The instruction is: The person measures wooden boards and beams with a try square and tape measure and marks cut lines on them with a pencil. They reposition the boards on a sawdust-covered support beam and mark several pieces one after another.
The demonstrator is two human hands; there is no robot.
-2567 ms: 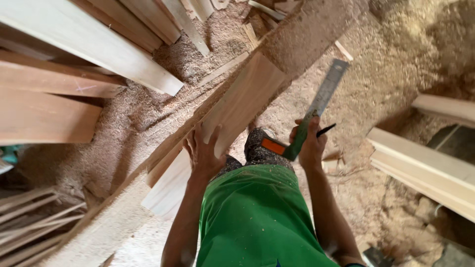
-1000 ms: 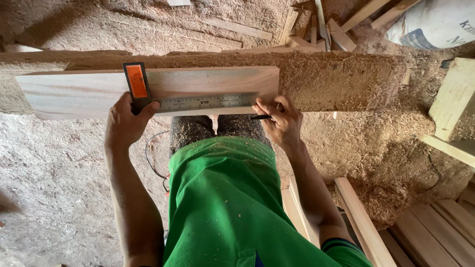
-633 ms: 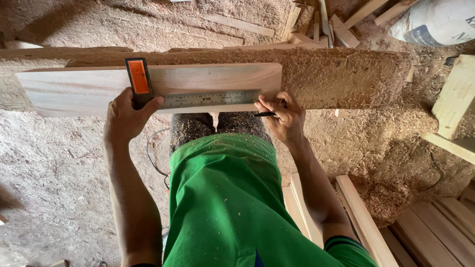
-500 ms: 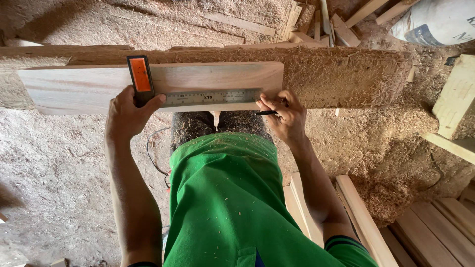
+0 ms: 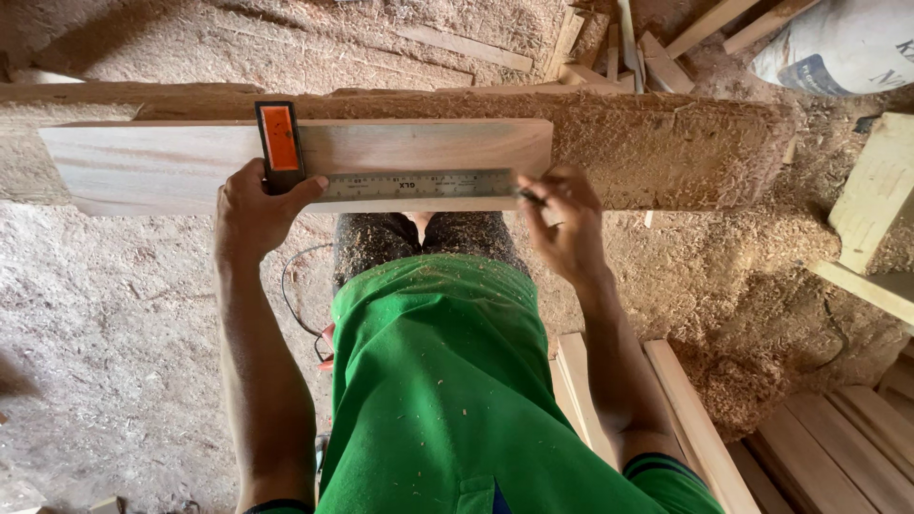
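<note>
A pale wooden board lies across a sawdust-covered bench. A try square with an orange and black stock and a steel blade rests on the board's near edge. My left hand grips the stock and presses it on the board. My right hand holds a dark pencil with its tip at the blade's right end, near the board's right end.
Sawdust covers the bench and the floor. Wood offcuts lie beyond the bench, and a white sack sits at the top right. Stacked planks lie at the lower right, a pale board at the right edge. A cable runs under the bench.
The square and my left hand stay in place on the board. My right hand with the pencil has shifted slightly along the blade's right end. Earlier, I carried the square while standing over a different board pile.
</note>
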